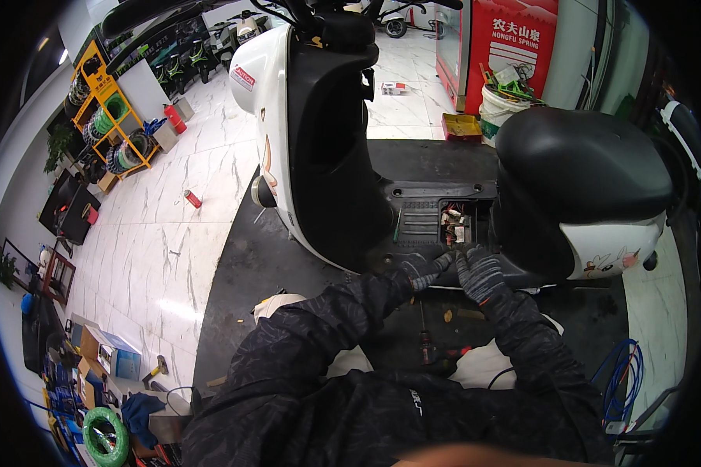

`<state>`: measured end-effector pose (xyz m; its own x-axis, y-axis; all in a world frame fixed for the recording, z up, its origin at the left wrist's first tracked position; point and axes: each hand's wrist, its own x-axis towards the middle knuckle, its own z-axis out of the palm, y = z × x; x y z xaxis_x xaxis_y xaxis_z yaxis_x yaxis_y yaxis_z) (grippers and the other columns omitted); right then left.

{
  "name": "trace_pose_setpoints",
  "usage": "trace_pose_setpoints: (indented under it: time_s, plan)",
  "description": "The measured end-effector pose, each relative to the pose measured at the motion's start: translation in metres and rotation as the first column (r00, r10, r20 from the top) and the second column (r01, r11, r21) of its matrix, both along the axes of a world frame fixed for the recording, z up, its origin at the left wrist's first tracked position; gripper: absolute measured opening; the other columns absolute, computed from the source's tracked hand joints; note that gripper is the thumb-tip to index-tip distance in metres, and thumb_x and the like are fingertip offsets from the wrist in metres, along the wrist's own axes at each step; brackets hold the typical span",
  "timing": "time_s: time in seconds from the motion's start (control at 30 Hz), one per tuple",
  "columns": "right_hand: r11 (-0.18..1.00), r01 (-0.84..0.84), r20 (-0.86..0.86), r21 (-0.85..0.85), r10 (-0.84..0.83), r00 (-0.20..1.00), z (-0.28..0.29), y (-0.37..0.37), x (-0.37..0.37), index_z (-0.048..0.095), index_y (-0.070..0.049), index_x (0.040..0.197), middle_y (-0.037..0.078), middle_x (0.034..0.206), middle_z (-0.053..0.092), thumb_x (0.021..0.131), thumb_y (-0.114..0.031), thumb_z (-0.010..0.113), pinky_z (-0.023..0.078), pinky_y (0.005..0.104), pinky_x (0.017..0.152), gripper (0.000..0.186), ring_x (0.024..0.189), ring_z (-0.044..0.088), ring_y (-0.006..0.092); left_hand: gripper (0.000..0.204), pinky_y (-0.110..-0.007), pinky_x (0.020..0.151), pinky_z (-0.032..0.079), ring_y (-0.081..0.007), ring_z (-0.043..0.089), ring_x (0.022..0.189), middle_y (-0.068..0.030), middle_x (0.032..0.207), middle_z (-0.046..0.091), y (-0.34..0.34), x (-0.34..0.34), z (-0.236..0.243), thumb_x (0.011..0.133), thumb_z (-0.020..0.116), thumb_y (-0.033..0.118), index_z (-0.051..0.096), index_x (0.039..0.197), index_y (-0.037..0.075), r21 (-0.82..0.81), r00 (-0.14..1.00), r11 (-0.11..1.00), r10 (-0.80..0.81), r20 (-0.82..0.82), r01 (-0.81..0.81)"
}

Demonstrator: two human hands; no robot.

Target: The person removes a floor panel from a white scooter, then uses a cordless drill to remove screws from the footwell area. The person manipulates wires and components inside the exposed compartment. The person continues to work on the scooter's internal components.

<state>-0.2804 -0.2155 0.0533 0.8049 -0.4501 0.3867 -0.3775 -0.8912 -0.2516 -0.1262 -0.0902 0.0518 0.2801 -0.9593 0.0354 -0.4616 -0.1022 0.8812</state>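
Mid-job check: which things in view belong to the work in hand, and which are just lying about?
Seems to belong:
white-and-black scooter
its open floorboard compartment, with wires inside; left hand and right hand at its near edge
probably the red-and-black tool

Seems to be lying about:
red can
yellow tray
white bucket

this is a scooter workshop: a black-and-white scooter (pixel 436 189) stands on a dark mat (pixel 234 311) with its wiring (pixel 453 220) exposed, and a yellow rack (pixel 93 65) holds tires (pixel 138 145). other two-wheelers (pixel 246 26) are parked at the back; boxes (pixel 117 356) and tools (pixel 161 363) lie at lower left.
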Motion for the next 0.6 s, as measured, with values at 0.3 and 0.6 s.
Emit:
trace_pose_setpoints:
  time_s: [0.3,0.6]
  plan:
    - [0.957,-0.122,0.039,0.263,0.116,0.992,-0.001,-0.018,-0.004,0.067,0.003,0.095,0.024,0.089,0.067,0.096,-0.029,0.062,0.054,0.0475,0.072,0.032,0.082,0.066,0.0396,0.033,-0.032,0.085,0.052,-0.0162,0.065,0.093,-0.0086,0.103,0.072,-0.010,0.000,-0.004,0.103,0.056,0.029,0.066,0.122,0.003,0.071,0.989,0.992,0.112,-0.097,-0.105]
    - [0.898,-0.153,0.072,0.413,0.136,0.988,0.038,-0.001,-0.005,0.068,-0.003,0.117,0.021,0.101,0.070,0.090,-0.014,0.069,0.056,0.0405,0.080,0.029,0.091,0.068,0.0347,0.033,-0.027,0.071,0.052,-0.0102,0.064,0.081,-0.0033,0.098,0.072,-0.012,0.010,0.013,0.102,0.058,0.030,0.067,0.122,0.004,0.167,0.866,0.986,0.059,-0.496,0.028]
